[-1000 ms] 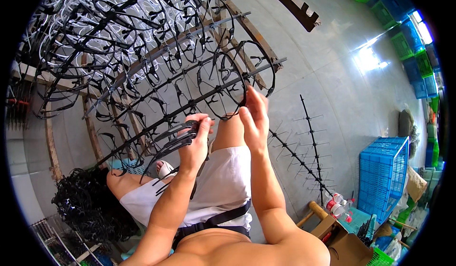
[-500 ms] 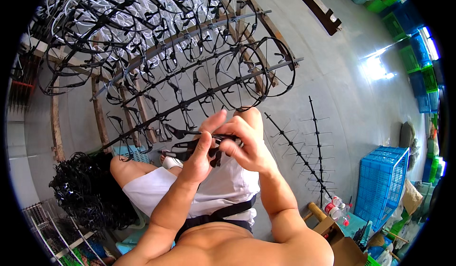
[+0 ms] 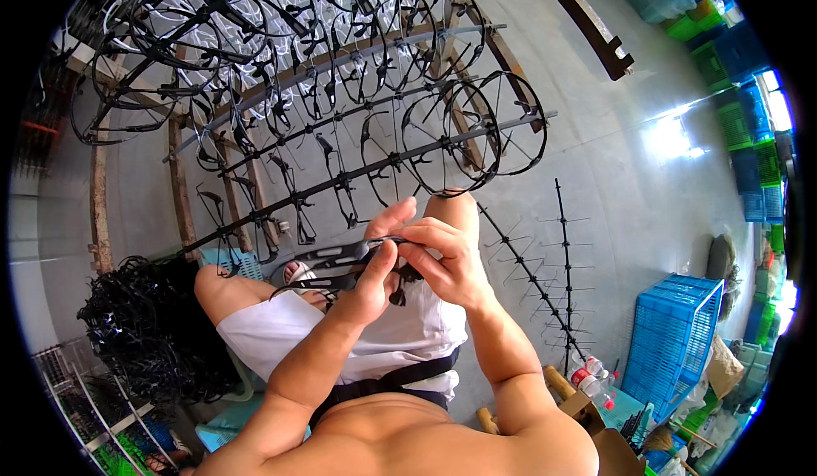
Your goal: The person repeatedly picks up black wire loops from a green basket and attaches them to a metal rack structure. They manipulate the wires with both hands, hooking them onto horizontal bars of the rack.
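Several thin black plastic pieces [image 3: 332,256], curved and slotted, are bunched between my hands over my lap. They resemble parts of spectacle frames; I cannot make out their exact kind. My left hand [image 3: 371,285] holds the bunch with the thumb pressed over it and the fingers partly raised, and the long ends stick out to the left. At the other end, my right hand [image 3: 444,265] pinches a piece between thumb and fingers, close to the left fingertips. Below the fingers dangle some darker ends [image 3: 398,289], partly hidden.
Ahead stands a rack with black bars [image 3: 323,188] carrying many similar black pieces. A heap of black pieces [image 3: 140,331] lies at my left. Two hooked rods [image 3: 568,263] rest on the floor at right, near a blue crate [image 3: 672,340] and plastic bottles [image 3: 591,378].
The black pieces have swung slightly and now extend lower left from my left hand. My right fingers have closed in nearer to my left fingertips. The view has shifted a little.
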`<move>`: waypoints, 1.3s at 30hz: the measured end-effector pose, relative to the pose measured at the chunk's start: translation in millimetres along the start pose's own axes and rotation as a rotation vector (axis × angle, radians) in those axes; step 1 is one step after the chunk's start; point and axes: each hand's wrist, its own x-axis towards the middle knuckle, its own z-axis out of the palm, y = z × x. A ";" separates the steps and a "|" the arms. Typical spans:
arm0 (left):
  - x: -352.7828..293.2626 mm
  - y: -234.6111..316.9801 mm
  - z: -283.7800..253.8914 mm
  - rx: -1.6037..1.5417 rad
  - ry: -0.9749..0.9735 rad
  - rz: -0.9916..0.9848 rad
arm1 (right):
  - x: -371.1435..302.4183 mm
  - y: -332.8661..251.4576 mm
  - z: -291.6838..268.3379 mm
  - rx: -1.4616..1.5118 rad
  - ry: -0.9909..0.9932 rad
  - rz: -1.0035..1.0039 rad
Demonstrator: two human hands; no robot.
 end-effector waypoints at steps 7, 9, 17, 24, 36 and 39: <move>-21.9 -0.8 9.6 0.185 0.088 0.260 | -9.0 -19.6 10.0 0.179 0.218 -0.188; -22.6 9.3 11.7 0.519 0.202 0.233 | -6.3 -30.9 -6.1 -0.115 0.164 -0.308; -34.8 17.0 -13.0 0.889 0.353 0.292 | 1.7 -71.1 -60.5 0.304 0.880 0.088; -3.3 -8.7 -32.4 0.917 0.487 0.202 | 56.0 3.5 -8.7 -0.408 0.563 0.353; 1.7 -3.8 -26.5 1.009 0.504 0.239 | 103.0 66.4 -9.9 0.094 0.464 0.416; 0.6 -7.8 -31.7 1.025 0.479 0.260 | 99.3 68.0 -18.6 -0.027 0.452 0.355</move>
